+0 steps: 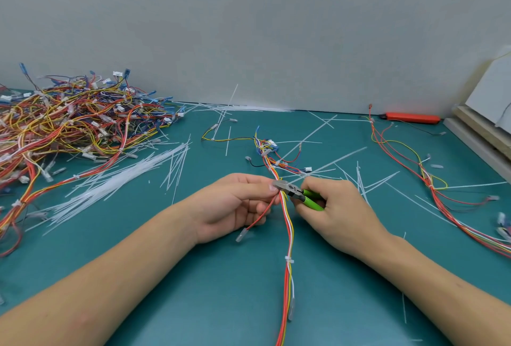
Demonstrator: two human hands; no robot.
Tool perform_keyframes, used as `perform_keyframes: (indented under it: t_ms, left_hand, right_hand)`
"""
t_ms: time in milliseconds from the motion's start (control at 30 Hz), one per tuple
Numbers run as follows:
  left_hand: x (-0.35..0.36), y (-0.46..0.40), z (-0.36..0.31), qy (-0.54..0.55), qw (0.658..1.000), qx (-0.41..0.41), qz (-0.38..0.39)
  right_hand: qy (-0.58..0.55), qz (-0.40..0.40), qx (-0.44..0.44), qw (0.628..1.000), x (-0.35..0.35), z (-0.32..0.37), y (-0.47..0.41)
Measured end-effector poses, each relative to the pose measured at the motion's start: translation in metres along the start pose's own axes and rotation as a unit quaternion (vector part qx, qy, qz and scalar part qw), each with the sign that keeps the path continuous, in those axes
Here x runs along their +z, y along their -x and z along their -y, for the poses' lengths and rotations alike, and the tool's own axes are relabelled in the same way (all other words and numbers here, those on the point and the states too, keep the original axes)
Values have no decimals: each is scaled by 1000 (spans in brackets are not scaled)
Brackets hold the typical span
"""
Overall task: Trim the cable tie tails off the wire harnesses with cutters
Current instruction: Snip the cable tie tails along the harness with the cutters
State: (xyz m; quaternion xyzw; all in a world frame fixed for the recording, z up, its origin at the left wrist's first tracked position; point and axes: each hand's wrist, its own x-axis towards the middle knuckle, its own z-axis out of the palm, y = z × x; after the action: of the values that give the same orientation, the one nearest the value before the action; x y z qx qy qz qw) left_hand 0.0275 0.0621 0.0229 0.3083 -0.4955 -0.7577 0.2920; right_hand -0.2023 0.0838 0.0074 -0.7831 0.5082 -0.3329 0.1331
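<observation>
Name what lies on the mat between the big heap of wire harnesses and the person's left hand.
In the head view, a loose sheaf of white cable ties lies on the green mat between the heap and the left hand.

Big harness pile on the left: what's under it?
The harness pile lies on the teal mat, with loose white cable ties fanning out from its near right edge. What lies beneath the pile is covered.

The table (193, 276) is plain teal. The wall (249, 14) is pale grey. The cutters (298, 193) have bright green handles and grey metal jaws. The harness (289, 235) runs red, orange, yellow and white. The pile of harnesses (69, 121) mixes red, yellow, orange and blue. Loose cable ties (116, 180) are translucent white. A knife (412, 117) is orange-red.
</observation>
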Motion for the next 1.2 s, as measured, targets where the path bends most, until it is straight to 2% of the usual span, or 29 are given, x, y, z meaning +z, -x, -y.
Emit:
perform_keyframes:
  t_ms: [333, 767, 933, 1200]
  left_hand:
    - [0, -1, 0, -6, 1000, -1, -5]
    - [-1, -2, -1, -4, 1000, -2, 1]
    - [-1, -1, 0, 0, 1000, -3, -3]
    - [1, 1, -1, -5, 1000, -2, -10]
  right_hand:
    - [-3, 4, -33, 999, -2, 1, -2]
    - [-10, 1, -20, 1000, -2, 2, -1]
    - [33, -7, 12, 999, -2, 1, -1]
    - [16, -4, 24, 1000, -3, 4, 1]
